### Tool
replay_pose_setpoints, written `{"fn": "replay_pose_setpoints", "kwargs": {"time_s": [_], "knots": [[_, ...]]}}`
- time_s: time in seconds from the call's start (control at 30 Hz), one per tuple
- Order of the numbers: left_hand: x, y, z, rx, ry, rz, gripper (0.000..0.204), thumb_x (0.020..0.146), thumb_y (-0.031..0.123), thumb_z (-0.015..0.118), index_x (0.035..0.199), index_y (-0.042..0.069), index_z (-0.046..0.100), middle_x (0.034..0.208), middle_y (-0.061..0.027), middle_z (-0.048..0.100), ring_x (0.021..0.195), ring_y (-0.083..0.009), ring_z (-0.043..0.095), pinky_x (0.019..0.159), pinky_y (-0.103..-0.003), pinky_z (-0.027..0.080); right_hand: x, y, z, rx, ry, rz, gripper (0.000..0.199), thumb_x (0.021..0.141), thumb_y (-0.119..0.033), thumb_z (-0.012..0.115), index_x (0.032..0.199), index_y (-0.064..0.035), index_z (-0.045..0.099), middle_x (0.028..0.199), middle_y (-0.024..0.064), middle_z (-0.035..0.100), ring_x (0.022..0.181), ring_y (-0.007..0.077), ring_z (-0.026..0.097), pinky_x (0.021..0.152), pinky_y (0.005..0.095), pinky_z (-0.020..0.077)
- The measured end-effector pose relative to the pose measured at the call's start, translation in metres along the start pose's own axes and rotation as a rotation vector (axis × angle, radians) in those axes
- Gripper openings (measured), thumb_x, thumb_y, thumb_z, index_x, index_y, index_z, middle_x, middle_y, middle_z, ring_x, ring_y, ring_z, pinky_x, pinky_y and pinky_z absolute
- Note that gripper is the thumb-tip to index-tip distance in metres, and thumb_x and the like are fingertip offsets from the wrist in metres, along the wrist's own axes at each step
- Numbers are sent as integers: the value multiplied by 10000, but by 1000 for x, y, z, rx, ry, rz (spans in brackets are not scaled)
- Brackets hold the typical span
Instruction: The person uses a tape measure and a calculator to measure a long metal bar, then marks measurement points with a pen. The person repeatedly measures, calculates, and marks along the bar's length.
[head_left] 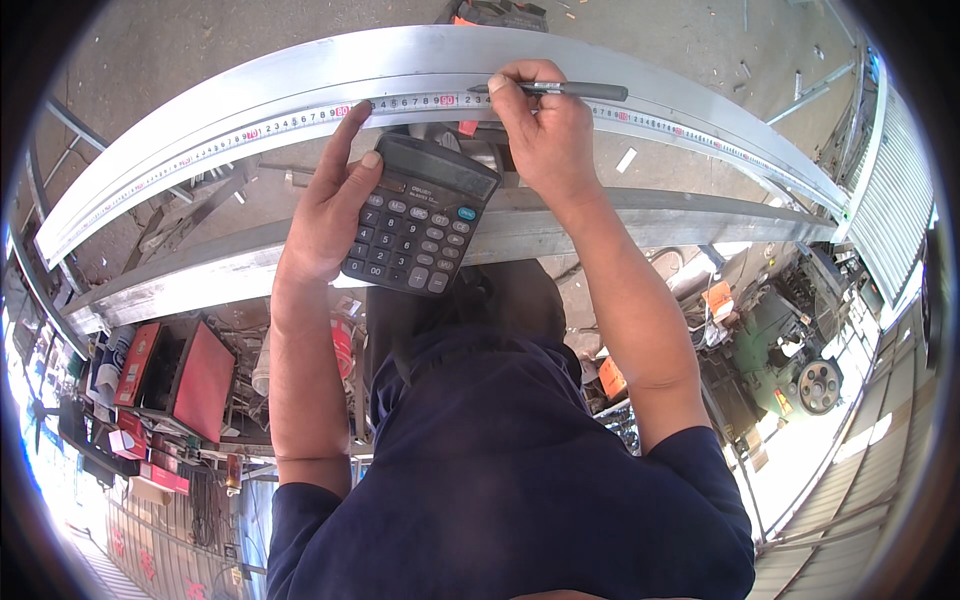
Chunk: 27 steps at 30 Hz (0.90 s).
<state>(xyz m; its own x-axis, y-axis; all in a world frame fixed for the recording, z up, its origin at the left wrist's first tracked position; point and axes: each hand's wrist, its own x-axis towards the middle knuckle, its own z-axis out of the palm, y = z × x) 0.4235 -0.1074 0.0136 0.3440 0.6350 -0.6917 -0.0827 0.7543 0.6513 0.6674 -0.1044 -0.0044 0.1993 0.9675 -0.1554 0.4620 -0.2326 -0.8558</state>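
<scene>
Looks like tape reading, so I'd keep the tape flat on the metal bar, 12 o'clock, eyes square-on. Left hand pinches the boxy plastic calculator, 11 o'clock; right hand pinches a slim dark marker, 1 o'clock. Bar's smooth, silvery; tape's a thin pale strip.

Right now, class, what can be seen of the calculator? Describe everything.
The calculator is a dark, rectangular slab that looks like plastic. Its display, dark with no readable figures, spans the upper end; below are rows of black and grey keys, one of them teal. It faces the camera, turned slightly clockwise, its top toward the tape measure. The left hand holds it, thumb at its upper left edge.
</scene>
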Motion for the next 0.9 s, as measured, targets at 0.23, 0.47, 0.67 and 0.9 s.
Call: {"fn": "replay_pose_setpoints", "kwargs": {"time_s": [0.23, 0.47, 0.67, 0.9], "knots": [[1, -1, -1, 12, 10, 2, 612, 1101, 149, 499, 1653, 40, 258, 1019, -105, 718, 860, -96, 689, 752, -235, 541, 0, -1, 1, 18, 3, 16, 197, 1004, -198, 694, 959, -10, 654, 631, 59, 680, 567, 142, 670, 556, 290, 502], [1, 0, -2, 8, 6, -1, 613, 1099, 145, 498, 1653, 42, 258, 1015, -103, 718, 853, -93, 686, 747, -232, 540, 1, 0, 2, 15, 10, 6, 201, 1007, -199, 694, 960, -7, 656, 623, 57, 677, 560, 138, 665, 552, 288, 497], [0, -1, -1, 9, 5, 5, 613, 1098, 140, 497, 1655, 50, 258, 1027, -104, 717, 859, -91, 684, 754, -233, 544, 0, 1, 2, 15, 7, 4, 207, 1006, -196, 697, 949, -1, 657, 620, 55, 673, 531, 137, 649, 537, 286, 487], [0, -2, -2, 25, 2, 11, 611, 1099, 142, 495, 1655, 49, 258, 1038, -103, 715, 863, -90, 683, 760, -236, 545, -1, 1, 2, 6, 9, -10, 211, 1005, -198, 699, 945, 0, 657, 617, 57, 675, 540, 139, 667, 534, 284, 487]]}}
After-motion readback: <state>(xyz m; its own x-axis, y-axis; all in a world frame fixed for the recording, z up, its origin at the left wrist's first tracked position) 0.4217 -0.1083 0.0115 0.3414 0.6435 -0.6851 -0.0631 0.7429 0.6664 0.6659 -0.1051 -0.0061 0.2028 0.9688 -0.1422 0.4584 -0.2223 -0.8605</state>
